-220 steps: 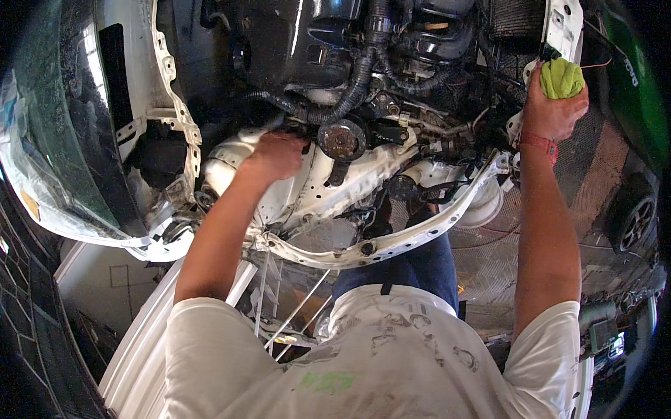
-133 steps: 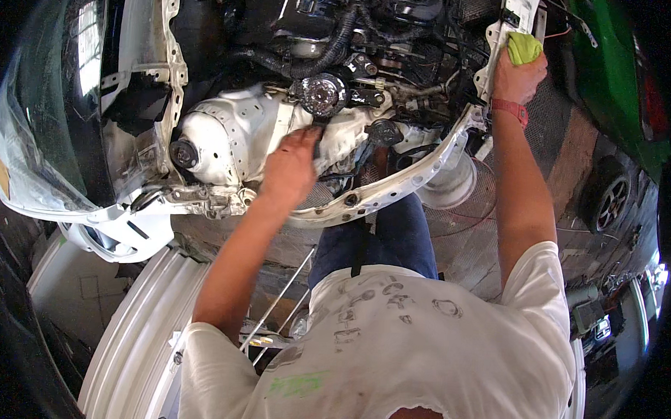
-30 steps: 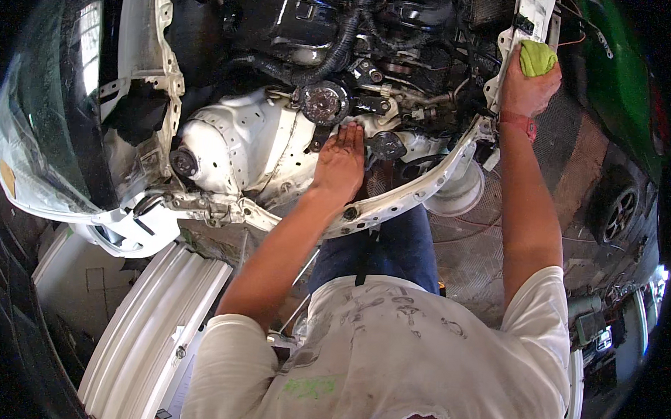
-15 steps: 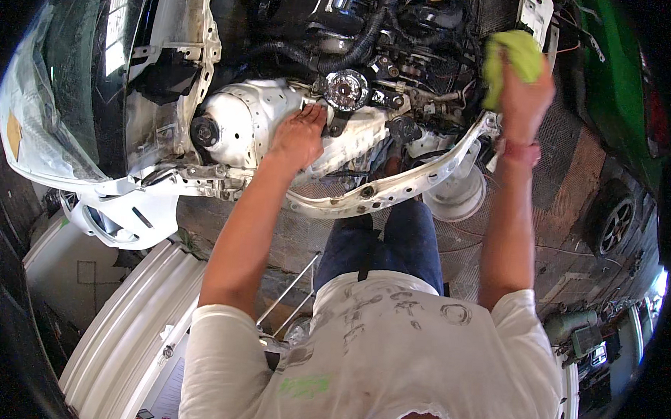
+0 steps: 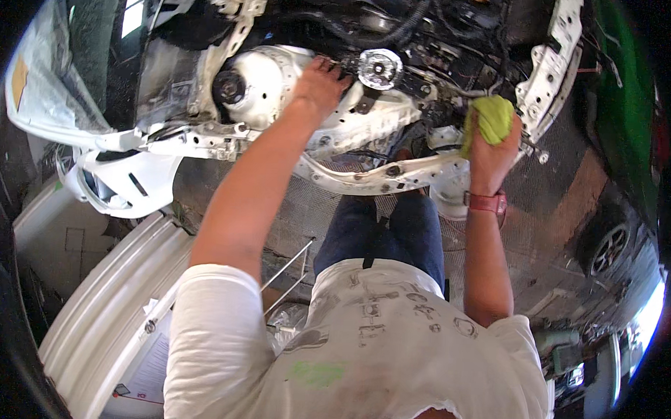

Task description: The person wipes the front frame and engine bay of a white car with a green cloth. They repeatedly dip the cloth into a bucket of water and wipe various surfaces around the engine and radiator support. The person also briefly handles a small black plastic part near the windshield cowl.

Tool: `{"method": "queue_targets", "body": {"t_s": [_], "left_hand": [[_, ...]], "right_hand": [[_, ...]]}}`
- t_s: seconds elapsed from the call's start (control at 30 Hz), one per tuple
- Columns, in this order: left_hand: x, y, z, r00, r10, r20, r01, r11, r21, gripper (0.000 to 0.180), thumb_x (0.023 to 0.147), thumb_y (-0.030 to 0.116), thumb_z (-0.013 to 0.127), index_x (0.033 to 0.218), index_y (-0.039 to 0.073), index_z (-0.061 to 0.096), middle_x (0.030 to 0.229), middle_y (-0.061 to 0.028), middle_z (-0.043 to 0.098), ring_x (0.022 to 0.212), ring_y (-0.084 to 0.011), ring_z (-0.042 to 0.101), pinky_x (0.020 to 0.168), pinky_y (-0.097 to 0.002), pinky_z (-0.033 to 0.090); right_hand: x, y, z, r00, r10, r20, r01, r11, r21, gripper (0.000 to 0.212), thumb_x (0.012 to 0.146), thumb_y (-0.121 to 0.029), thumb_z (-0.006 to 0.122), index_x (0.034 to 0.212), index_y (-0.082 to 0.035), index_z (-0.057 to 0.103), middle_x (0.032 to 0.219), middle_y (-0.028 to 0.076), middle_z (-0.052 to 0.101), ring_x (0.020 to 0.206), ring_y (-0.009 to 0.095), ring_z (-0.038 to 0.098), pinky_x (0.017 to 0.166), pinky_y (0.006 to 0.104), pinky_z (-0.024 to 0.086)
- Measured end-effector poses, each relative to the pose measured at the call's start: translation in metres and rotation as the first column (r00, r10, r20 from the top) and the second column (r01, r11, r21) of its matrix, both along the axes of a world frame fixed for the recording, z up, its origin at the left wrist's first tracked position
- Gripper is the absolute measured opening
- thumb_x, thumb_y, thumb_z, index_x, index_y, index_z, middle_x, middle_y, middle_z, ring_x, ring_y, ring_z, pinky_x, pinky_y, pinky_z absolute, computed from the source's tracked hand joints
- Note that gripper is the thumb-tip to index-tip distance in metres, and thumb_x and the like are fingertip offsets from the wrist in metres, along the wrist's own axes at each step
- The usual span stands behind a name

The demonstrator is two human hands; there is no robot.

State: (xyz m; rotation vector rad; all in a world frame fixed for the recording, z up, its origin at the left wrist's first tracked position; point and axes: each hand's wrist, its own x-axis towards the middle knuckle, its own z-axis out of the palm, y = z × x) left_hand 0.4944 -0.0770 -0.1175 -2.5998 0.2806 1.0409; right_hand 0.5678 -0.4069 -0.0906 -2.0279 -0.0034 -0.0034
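Note:
My right hand [image 5: 494,154] grips a crumpled yellow-green cloth [image 5: 492,119] at the front corner of a car's stripped engine bay. The cloth lies over or just above the corner of the white front rail [image 5: 418,173]; whether it touches the metal I cannot tell. My left hand [image 5: 322,87] rests with fingers stretched out on the white inner fender panel [image 5: 353,132], beside the rounded strut tower [image 5: 262,81]. Right of those fingers sits a round metal part [image 5: 380,68] with a shiny, mottled face. Dark hoses [image 5: 401,31] and engine parts lie beyond.
A green car body [image 5: 623,109] stands at the right, with a wheel [image 5: 609,248] near it. White body panels [image 5: 111,298] lean at the lower left, and a loose white bumper piece [image 5: 129,180] hangs below the windshield. Thin metal rods [image 5: 289,271] stand by my left arm.
My right hand has come nearer and slightly left with the cloth, from the far right of the bay to the rail's corner. My left hand stays on the inner fender. The view has shifted.

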Motion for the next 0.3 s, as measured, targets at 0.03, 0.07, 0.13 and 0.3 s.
{"method": "queue_targets", "body": {"t_s": [0.03, 0.07, 0.13, 0.3], "left_hand": [[0.007, -0.001, -0.003, 0.995, 0.1, -0.008, -0.101, 0.994, -0.04, 0.046, 0.109, 0.024, 0.045, 0.152, 0.021, 0.063, 0.158, -0.0064, 0.061, 0.15, -0.0241, 0.051, 0.128, -0.045, 0.03], [0.012, -0.003, -0.007, 0.994, 0.112, -0.018, -0.112, 0.993, -0.031, 0.045, 0.109, 0.022, 0.044, 0.149, 0.021, 0.065, 0.155, -0.0066, 0.064, 0.147, -0.0235, 0.056, 0.126, -0.0443, 0.034], [0.022, -0.009, -0.015, 0.962, 0.218, -0.166, -0.227, 0.973, -0.035, 0.046, 0.107, 0.022, 0.046, 0.148, 0.02, 0.066, 0.156, -0.0073, 0.063, 0.145, -0.0244, 0.059, 0.125, -0.0451, 0.036], [0.037, -0.002, -0.028, 0.933, 0.201, -0.299, -0.225, 0.973, -0.047, 0.044, 0.11, 0.031, 0.048, 0.15, 0.023, 0.066, 0.154, -0.0065, 0.066, 0.146, -0.023, 0.059, 0.125, -0.0469, 0.035]], "right_hand": [[0.001, -0.003, -0.01, 1.0, 0.012, 0.013, -0.012, 0.999, -0.04, 0.05, 0.087, -0.015, 0.089, 0.129, -0.003, 0.066, 0.116, 0.014, 0.075, 0.106, 0.028, 0.074, 0.095, 0.0399, 0.057], [0.0, -0.006, -0.017, 1.0, 0.001, -0.02, -0.003, 0.996, -0.091, 0.05, 0.086, -0.016, 0.089, 0.129, -0.003, 0.067, 0.117, 0.015, 0.075, 0.106, 0.029, 0.074, 0.095, 0.0413, 0.057], [-0.007, -0.003, -0.027, 0.999, 0.003, -0.042, -0.011, 0.98, -0.2, 0.05, 0.087, -0.018, 0.089, 0.129, -0.003, 0.067, 0.117, 0.016, 0.075, 0.108, 0.032, 0.074, 0.095, 0.0427, 0.057], [-0.005, 0.019, -0.03, 0.998, -0.015, -0.053, -0.013, 0.87, -0.492, 0.05, 0.09, -0.024, 0.084, 0.135, -0.009, 0.067, 0.124, 0.02, 0.075, 0.114, 0.036, 0.074, 0.1, 0.0495, 0.056]]}}
